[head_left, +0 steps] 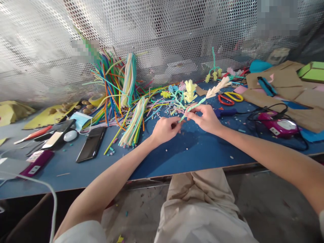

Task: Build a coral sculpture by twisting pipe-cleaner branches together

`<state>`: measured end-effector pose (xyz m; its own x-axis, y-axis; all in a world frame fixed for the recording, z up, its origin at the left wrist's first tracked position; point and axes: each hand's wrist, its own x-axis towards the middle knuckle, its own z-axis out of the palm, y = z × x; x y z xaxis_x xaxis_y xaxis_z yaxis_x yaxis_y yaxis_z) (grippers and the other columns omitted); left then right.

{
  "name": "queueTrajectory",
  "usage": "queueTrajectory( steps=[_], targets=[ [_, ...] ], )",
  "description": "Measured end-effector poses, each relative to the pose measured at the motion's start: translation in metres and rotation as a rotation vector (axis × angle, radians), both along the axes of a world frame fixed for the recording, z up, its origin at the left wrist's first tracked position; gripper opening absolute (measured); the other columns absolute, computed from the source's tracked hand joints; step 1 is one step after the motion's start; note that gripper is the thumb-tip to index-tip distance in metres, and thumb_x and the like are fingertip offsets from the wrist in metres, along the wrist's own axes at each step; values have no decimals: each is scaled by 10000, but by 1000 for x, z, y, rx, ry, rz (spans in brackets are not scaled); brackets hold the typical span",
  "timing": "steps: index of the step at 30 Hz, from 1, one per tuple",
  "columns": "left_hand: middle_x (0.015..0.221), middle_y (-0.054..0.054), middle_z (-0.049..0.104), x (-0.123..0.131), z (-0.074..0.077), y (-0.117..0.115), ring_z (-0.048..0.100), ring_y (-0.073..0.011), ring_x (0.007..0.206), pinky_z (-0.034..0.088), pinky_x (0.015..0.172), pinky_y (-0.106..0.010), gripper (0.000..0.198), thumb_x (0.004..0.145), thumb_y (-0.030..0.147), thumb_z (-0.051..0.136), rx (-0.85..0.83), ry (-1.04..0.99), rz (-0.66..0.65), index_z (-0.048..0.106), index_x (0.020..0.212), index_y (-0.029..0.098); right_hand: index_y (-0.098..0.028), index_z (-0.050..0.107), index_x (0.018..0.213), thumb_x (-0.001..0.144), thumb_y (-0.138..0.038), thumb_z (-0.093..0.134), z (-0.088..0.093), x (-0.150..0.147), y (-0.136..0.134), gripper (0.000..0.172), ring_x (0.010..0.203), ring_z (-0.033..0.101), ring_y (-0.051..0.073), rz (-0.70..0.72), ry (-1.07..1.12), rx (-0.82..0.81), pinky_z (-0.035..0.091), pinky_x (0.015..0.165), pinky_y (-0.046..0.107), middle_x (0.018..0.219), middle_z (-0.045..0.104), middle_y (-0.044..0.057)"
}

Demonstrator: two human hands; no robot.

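My left hand [164, 129] and my right hand [206, 118] meet above the blue table [177, 158], both pinched on the lower end of a green pipe-cleaner stem [193, 108]. The stem slants up to the right and ends in a pale, fuzzy flower head [219, 88]. A yellow pipe-cleaner flower [189, 91] and other small finished flowers lie just behind my hands. A loose bundle of pale pipe cleaners [134, 123] lies to the left of my left hand.
A big heap of coloured pipe cleaners [113, 81] stands against the perforated metal screen [162, 33]. Two phones [91, 143], a face mask [80, 119] and tape sit left. Red-and-yellow scissors [230, 98], a pink glue gun [278, 125] with black cable and cardboard [291, 91] lie right.
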<state>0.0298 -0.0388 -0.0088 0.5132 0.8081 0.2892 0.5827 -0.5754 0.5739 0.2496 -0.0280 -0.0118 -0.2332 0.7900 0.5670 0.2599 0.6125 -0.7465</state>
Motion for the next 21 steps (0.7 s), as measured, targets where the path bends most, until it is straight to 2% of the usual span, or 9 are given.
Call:
queueTrajectory(
  steps=[2,6,9,12,17,21],
  targets=[
    [801,-28,804,-1,-1,3,584,-103,563,427,609,-239,338,1031,436,575,-94,-78,-53,784,981,174,-197,769,733,949,-379,706,0,1,2,289,836,713,197,13,5,11,522,723,310,892,794,61],
    [1112,-131,818,-3,-7,12,573,-87,605,492,639,-245,497,984,579,640,-456,-374,-178,765,1130,121,-191,762,785,940,-422,727,-1,5,7,281,761,687,176,81,47,21,519,717,309,872,777,50],
    [1155,-160,806,-5,-10,17,563,-71,599,506,653,-248,555,924,595,733,-652,-557,-144,746,1196,111,-194,759,810,927,-474,749,-1,9,10,303,730,654,169,130,54,13,507,710,310,809,747,34],
    [1190,-148,800,-5,-11,19,589,-59,618,512,663,-232,620,840,511,862,-805,-648,-108,702,1313,143,-202,764,816,928,-497,751,-1,14,12,316,768,652,180,140,32,23,504,738,320,817,746,34],
    [1192,-127,800,-6,-10,19,682,-70,715,570,765,-233,429,850,329,884,-921,-745,-50,736,1206,140,-207,757,828,941,-490,740,-2,17,13,305,791,659,185,132,19,42,498,740,313,795,732,27],
    [1120,-119,818,-5,-11,19,752,-115,815,611,850,-264,352,811,245,911,-904,-764,-8,754,1101,123,-203,745,797,965,-503,708,2,16,10,346,739,644,166,102,-6,71,495,743,309,777,727,21]
  ],
)
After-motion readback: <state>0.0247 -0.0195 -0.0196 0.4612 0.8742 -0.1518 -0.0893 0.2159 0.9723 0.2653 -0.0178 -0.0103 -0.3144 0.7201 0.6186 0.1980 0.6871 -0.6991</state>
